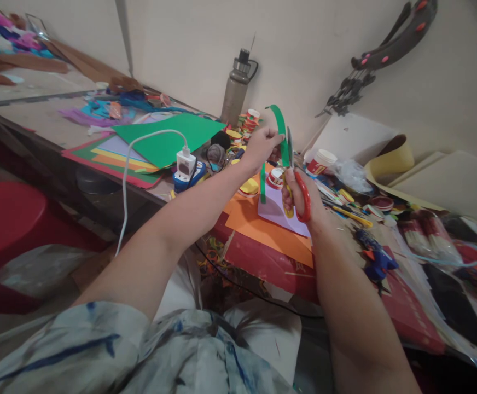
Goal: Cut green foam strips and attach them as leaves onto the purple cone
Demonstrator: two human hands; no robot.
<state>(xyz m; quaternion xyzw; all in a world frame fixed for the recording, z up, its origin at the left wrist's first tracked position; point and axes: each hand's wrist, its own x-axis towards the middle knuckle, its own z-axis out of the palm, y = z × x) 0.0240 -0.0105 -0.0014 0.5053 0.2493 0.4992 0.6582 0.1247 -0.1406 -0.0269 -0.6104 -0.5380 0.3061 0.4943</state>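
Between its fingertips my left hand [263, 146] pinches a narrow green paper strip [278, 121], whose upper end curls over to the left. My right hand [298, 191] is closed round the red and yellow handles of a pair of scissors [304, 200]. The scissor blades point up, right beside the strip; whether they touch it I cannot tell. Below the hands lies a lilac sheet [285, 221] on an orange sheet [259, 224]. Another thin green strip [262, 186] rests at the lilac sheet's left edge. A red and white tub [275, 178] stands close by.
Left are stacked coloured sheets with a green one [173, 137] on top, and a white charger [186, 164] with its cable. A bottle [236, 87] stands by the wall. To the right are a paper cup [321, 162], a blue glue gun [376, 260] and scattered tools.
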